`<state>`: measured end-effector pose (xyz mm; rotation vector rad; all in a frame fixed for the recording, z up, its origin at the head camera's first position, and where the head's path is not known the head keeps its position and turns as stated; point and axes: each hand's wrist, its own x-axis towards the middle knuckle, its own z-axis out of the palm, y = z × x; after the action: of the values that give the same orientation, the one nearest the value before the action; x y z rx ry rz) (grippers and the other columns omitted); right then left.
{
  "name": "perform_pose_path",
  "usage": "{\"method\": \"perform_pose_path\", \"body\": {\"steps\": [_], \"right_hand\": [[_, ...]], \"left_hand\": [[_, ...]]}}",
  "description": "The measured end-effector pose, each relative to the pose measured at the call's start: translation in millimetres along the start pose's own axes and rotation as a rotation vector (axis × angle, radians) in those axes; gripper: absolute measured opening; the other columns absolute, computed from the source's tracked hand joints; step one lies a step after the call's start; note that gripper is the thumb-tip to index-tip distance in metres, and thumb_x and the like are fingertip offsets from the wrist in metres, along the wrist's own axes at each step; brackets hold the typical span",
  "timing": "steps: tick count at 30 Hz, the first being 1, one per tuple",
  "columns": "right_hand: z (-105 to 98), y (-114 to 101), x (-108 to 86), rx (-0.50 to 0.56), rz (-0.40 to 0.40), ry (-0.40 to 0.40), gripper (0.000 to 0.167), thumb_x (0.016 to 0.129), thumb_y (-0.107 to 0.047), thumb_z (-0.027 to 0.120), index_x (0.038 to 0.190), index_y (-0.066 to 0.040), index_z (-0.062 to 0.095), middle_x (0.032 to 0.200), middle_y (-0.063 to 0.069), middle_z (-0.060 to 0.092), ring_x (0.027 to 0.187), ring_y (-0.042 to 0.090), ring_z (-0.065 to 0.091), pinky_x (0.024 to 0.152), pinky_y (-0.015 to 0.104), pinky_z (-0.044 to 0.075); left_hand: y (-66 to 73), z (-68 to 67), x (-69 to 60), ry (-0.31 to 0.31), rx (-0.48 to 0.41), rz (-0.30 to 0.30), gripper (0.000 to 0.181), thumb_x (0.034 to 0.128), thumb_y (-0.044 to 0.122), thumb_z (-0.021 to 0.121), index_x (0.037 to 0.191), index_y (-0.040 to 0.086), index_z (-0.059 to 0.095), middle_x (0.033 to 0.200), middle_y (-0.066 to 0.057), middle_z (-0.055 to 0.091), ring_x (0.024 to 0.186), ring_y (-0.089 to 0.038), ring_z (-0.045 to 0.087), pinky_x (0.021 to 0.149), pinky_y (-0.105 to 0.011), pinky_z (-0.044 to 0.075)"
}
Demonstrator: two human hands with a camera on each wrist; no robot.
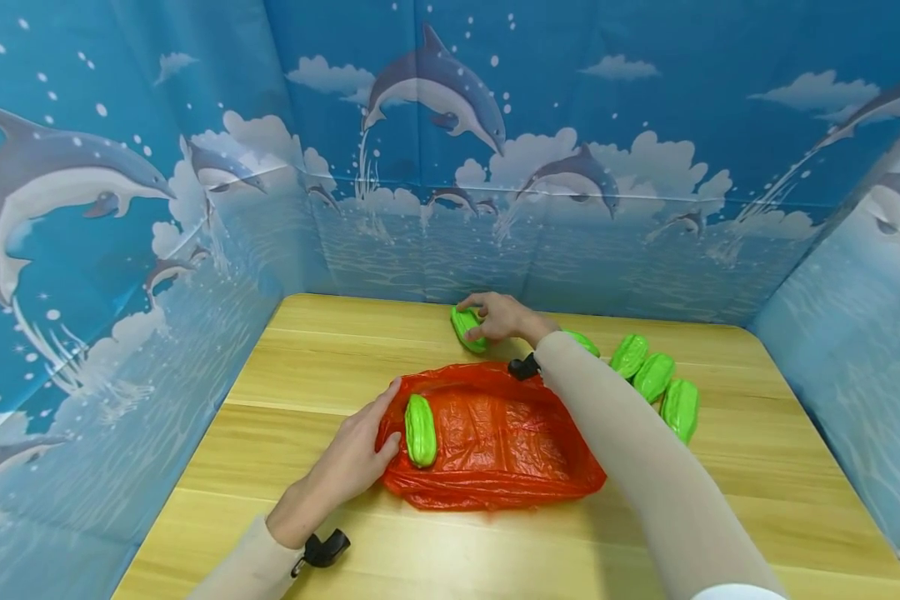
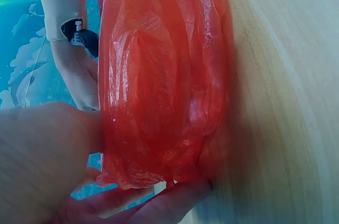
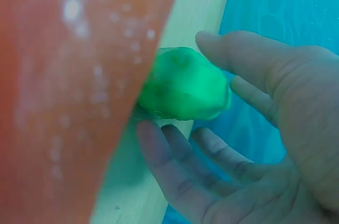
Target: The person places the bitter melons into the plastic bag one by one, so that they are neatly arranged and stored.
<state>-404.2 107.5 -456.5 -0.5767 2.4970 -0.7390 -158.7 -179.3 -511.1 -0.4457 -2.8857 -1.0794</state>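
Note:
A red plastic bag [image 1: 495, 492] lies spread on the table with its mouth facing up. Inside its left end rests a ridged, oblong green piece [image 1: 421, 431]. My left hand [image 1: 356, 446] holds the bag's left edge, thumb at the rim and fingers along the outside; in the left wrist view the bag [image 2: 153, 86] hides part of the thumb. Beyond the bag, my right hand [image 1: 502, 317] reaches around another green piece [image 1: 465, 327]. In the right wrist view, thumb and fingers stand on either side of that piece [image 3: 185, 83], with gaps visible.
Several more green pieces [image 1: 654, 377] lie in a slanting row right of the bag, one partly behind the right forearm [image 1: 637, 433]. The wooden table [image 1: 270, 367] ends at a blue dolphin-print curtain [image 1: 450, 250] at the back and sides.

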Motion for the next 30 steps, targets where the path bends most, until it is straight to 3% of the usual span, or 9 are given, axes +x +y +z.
{"method": "perform_pose_path", "body": {"steps": [6, 14, 22, 30], "right_hand": [[3, 1, 2.6, 0.040, 0.020, -0.002, 0.065, 0.111, -0.015, 0.081, 0.172, -0.019, 0.058, 0.176, 0.035, 0.051, 0.163, 0.050, 0.054, 0.100, 0.046, 0.073], [5, 0, 5.2, 0.054, 0.048, -0.015, 0.068, 0.110, -0.011, 0.081, 0.173, -0.021, 0.056, 0.169, 0.034, 0.058, 0.145, 0.047, 0.068, 0.091, 0.045, 0.074], [1, -3, -5.7, 0.048, -0.001, 0.004, 0.064, 0.110, -0.009, 0.080, 0.170, -0.019, 0.059, 0.176, 0.032, 0.053, 0.162, 0.048, 0.055, 0.095, 0.049, 0.073], [0, -2, -15.1, -0.010, -0.045, 0.032, 0.065, 0.110, -0.012, 0.079, 0.172, -0.019, 0.057, 0.174, 0.028, 0.056, 0.160, 0.047, 0.057, 0.103, 0.052, 0.070]], "left_hand": [[0.0, 0.9, -0.2, 0.006, 0.006, 0.011, 0.084, 0.1116, 0.004, 0.072, 0.185, 0.008, 0.031, 0.178, -0.026, 0.054, 0.162, -0.045, 0.059, 0.130, -0.061, 0.054], [-1.5, 2.4, -1.1, 0.010, 0.005, 0.009, 0.084, 0.1118, 0.005, 0.072, 0.185, 0.008, 0.031, 0.178, -0.026, 0.054, 0.161, -0.046, 0.060, 0.130, -0.061, 0.054], [-0.8, 3.2, -1.6, 0.013, -0.001, 0.018, 0.084, 0.1115, 0.004, 0.072, 0.185, 0.009, 0.031, 0.177, -0.027, 0.055, 0.160, -0.046, 0.061, 0.127, -0.061, 0.056], [-2.4, 1.2, -1.4, 0.004, 0.011, 0.000, 0.084, 0.1123, 0.007, 0.072, 0.186, 0.009, 0.030, 0.179, -0.026, 0.052, 0.162, -0.046, 0.059, 0.130, -0.061, 0.053]]}}
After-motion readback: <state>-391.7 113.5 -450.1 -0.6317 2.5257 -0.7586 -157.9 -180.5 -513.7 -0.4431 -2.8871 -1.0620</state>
